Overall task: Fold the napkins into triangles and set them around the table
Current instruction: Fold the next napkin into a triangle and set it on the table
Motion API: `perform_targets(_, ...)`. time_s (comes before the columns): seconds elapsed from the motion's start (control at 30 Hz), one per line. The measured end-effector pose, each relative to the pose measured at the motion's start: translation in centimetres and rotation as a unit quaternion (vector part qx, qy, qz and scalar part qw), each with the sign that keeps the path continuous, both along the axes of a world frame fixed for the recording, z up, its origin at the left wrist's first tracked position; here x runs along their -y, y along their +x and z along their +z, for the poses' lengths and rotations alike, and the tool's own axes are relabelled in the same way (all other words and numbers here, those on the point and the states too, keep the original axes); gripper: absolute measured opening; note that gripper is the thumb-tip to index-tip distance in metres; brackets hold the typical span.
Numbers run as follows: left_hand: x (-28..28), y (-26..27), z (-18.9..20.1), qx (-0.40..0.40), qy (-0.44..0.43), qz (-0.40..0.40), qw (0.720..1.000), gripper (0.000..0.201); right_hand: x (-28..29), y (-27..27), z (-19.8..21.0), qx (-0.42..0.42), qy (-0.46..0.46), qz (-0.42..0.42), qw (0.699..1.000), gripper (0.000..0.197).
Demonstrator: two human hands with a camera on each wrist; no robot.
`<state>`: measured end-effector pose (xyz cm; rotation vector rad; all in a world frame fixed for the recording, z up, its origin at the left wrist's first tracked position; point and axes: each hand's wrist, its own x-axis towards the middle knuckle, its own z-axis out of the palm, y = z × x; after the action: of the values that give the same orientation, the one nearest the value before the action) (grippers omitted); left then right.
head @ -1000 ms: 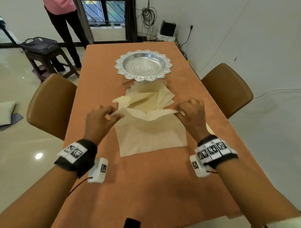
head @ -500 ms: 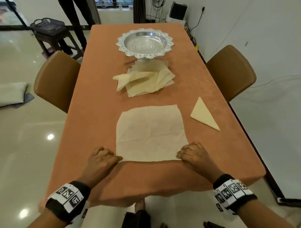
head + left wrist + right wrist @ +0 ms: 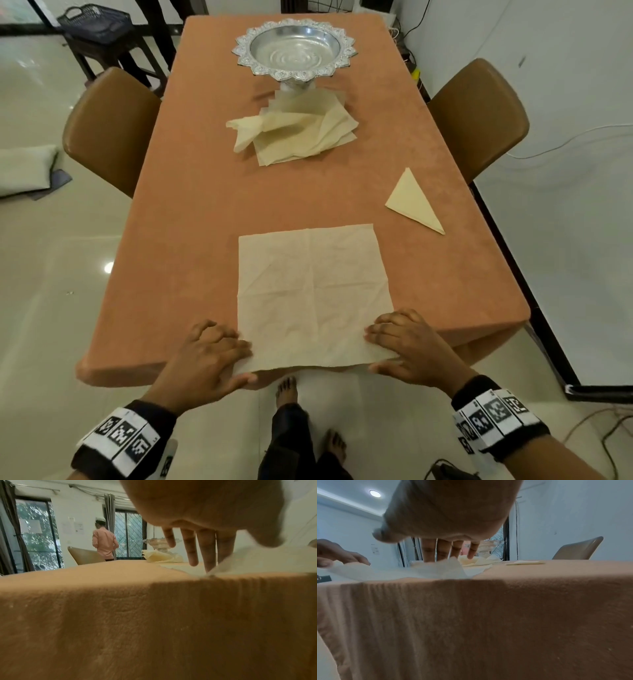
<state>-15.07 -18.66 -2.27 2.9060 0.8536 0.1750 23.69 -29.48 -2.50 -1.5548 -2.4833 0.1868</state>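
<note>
- Fingers (image 3: 219, 337) of the left hand (image 3: 205, 363) lie on top of the near left corner of the open napkin (image 3: 313, 294), with the thumb at its underside past the table edge, so the corner is pinched between them.
- Fingers (image 3: 387, 329) of the right hand (image 3: 411, 346) lie the same way on the near right corner, thumb below the overhanging edge; the corner itself is hidden under the hand.
- In the left wrist view the near corner (image 3: 257, 559) is a pale blur, and the left thumb's contact is hard to make out.
- The open napkin lies flat and creased, spreading away from both sets of fingers across the table (image 3: 191, 219); its near edge hangs slightly over the table's rim.
- Beyond the right fingers and off to their outer side lies a folded triangle (image 3: 412, 202), apart from the open napkin.
- Farther ahead of the fingers sits a loose pile of napkins (image 3: 298, 135), its far edge tucked against the foot of a silver bowl (image 3: 296, 49).
- Brown chairs (image 3: 109, 126) stand at both long sides, the near parts cut by the table.
</note>
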Motion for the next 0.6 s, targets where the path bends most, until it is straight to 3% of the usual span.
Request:
perform_targets(0.07, -0.2, 0.4, 1.5, 0.065, -0.028, 0.033, 0.997, 0.056, -0.7, -0.1, 1.1, -0.055, 0.01, -0.047, 0.997, 0.058)
perform_targets(0.17, -1.7, 4.2, 3.5, 0.145, -0.077, 0.154, 0.974, 0.06, -3.9, -2.1, 2.0, -0.085, 0.013, -0.128, 0.988, 0.055)
perform_targets(0.23, -2.8, 8.3, 3.0, 0.079, -0.108, 0.216, 0.967, 0.069, -6.6, -4.5, 1.6, -0.053, -0.043, -0.167, 0.984, 0.059)
perform_targets(0.33, -2.5, 12.7, -0.6, -0.073, -0.163, 0.248, 0.952, 0.089, -8.0, -7.1, -0.8, 0.022, -0.153, -0.201, 0.967, 0.077)
perform_targets(0.43, -1.5, 12.6, -3.4, -0.072, -0.17, 0.276, 0.943, 0.088, -7.2, -7.1, -2.9, 0.029, -0.144, -0.226, 0.963, 0.083)
perform_targets(0.6, -1.6, 9.0, -4.0, -0.054, -0.156, 0.301, 0.939, 0.078, -5.9, -4.2, -3.6, 0.034, -0.132, -0.244, 0.96, 0.08)
